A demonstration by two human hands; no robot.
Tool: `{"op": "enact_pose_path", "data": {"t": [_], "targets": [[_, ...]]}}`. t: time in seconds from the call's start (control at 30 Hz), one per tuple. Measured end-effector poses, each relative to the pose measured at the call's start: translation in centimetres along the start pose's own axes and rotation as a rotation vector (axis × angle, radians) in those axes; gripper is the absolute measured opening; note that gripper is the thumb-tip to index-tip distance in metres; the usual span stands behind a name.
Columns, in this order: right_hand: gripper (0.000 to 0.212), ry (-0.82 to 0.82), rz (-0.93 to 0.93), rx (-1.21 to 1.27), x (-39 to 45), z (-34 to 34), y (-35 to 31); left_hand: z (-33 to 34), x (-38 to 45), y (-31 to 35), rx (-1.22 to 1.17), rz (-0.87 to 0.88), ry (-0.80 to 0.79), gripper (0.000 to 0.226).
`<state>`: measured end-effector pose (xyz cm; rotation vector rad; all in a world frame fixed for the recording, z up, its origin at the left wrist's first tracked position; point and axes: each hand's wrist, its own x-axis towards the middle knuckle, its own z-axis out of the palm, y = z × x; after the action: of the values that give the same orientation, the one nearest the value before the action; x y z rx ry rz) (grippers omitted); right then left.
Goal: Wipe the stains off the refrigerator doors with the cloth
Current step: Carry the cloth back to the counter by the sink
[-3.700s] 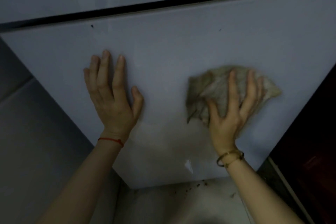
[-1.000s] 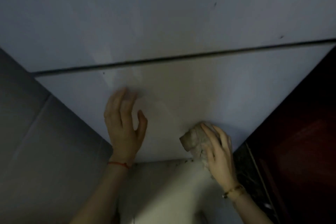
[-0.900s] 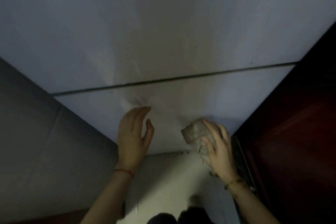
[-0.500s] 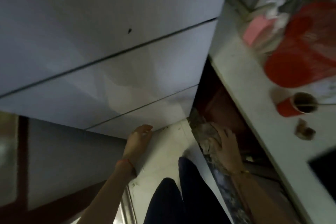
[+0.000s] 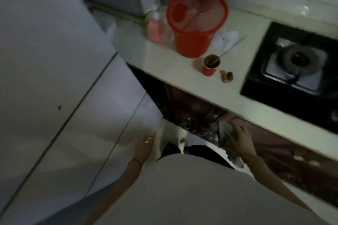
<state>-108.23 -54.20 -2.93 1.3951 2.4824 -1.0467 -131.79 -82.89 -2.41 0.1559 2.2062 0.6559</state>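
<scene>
The pale refrigerator doors [image 5: 76,115] fill the left side, split by dark seams, with a small dark spot [image 5: 59,107] on the upper one. My left hand [image 5: 143,147] rests at the lower right corner of the bottom door, fingers loosely bent and holding nothing. My right hand [image 5: 239,139] holds the crumpled greyish cloth [image 5: 224,130] away from the doors, low under the counter's front edge. Part of the cloth hangs below the hand. The frame is blurred.
To the right runs a light countertop [image 5: 173,75] with a red mesh basket [image 5: 195,23], a pink bottle [image 5: 155,29], a small red cup [image 5: 210,65] and a black gas stove [image 5: 296,60]. A dark cabinet [image 5: 182,104] lies beneath it.
The view has swung up and to the right, bringing in the counter. My right hand has carried the cloth off the lower door towards the cabinet; my left hand has slid to the door's bottom corner.
</scene>
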Motion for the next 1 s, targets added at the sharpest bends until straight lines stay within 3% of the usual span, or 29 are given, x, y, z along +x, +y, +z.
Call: {"op": "enact_pose_path", "data": {"t": [0.13,0.27,0.47,0.6,0.77,1.0], "targets": [[0.044,0.159,0.326,0.129,-6.8,2.9,2.9,-1.2,2.9,1.6,0.27,0.104,-0.228,0.011],[0.045,0.256,0.689,0.329,-15.2,7.9,4.1,-1.4,5.1,2.5,0.498,0.214,-0.344,0.024],[0.042,0.377,1.151,0.531,-27.7,16.5,3.2,2.8,6.7,6.6,0.765,0.247,-0.512,0.03],[0.041,0.439,1.331,0.651,-32.8,20.2,1.9,8.2,5.0,10.5,0.881,0.346,-0.604,0.02],[0.044,0.472,1.506,0.849,-37.0,22.8,2.6,18.5,0.8,15.4,1.058,0.498,-0.689,0.03],[0.048,0.619,1.663,1.071,-43.5,19.5,11.4,33.3,-9.4,19.4,1.13,0.664,-0.777,0.03]]}}
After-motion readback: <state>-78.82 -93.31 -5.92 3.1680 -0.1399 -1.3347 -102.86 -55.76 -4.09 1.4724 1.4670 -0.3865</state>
